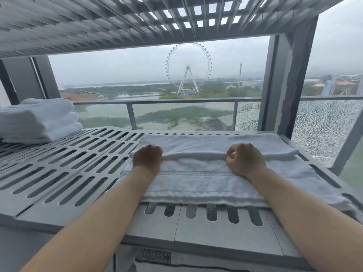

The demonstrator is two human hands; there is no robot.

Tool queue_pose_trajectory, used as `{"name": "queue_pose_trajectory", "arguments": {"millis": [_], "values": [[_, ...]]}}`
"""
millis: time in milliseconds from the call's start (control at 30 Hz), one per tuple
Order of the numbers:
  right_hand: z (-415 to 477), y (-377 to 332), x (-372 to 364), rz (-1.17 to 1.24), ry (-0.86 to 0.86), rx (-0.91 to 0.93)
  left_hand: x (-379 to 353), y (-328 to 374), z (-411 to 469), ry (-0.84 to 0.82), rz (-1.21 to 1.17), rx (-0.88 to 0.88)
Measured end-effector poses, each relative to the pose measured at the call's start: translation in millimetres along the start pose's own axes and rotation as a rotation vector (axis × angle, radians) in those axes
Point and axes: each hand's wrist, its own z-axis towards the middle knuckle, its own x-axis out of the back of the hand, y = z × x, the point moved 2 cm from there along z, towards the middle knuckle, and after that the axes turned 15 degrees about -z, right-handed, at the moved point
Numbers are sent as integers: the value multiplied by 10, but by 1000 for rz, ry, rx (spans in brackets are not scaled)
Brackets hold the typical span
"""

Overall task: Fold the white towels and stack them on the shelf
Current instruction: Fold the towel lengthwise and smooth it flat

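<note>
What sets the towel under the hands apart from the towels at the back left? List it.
The towel under the hands lies spread in one low, wide layer; the stacked towels are folded into compact bundles. Both hands grip the first; nothing touches the stack. Both are white and rest on the slotted shelf.

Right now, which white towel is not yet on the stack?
The towel spread on the shelf's right side, gripped by the left hand and right hand. The folded towels are piled far left.
</note>
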Motion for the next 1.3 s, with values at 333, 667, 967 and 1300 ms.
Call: {"name": "queue_pose_trajectory", "arguments": {"millis": [333,667,967,1300], "values": [[-377,-66,304,149,-122,369,251,276,-496,-248,-488,-316],[-953,-13,621,154,-281,635,572,294,-1001,-307,-475,-459],[-950,-29,669,67,-330,599,635,377,-1029,-350,-325,-448],[-556,-39,669,-166,-316,487,589,377,-532,-94,-299,-415]]}}
